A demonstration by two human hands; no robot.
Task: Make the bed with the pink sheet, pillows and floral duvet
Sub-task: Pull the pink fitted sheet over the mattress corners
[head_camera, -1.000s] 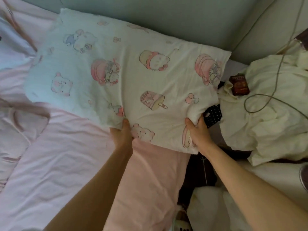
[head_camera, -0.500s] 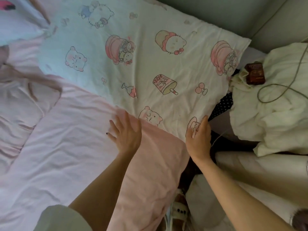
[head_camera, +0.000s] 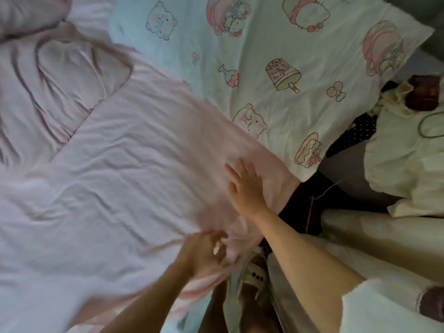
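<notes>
Fingers of the right hand (head_camera: 245, 186) lie spread and flat on the pink sheet (head_camera: 125, 169), gripping nothing. Blur smears the left hand (head_camera: 204, 251) at the sheet's near edge; it seems to pinch the fabric, though I cannot tell. Beyond lies the cartoon-printed pillow (head_camera: 276, 56), its cotton creased. Cream cloth (head_camera: 403, 152) is heaped rightward.

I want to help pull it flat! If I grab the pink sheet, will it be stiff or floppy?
Probably floppy: the pink sheet lies in soft wrinkles and droops over the bed's edge near the left hand. It likely slides and bunches easily, since folds gather beside the right hand. It looks thin, so probably light.
</notes>
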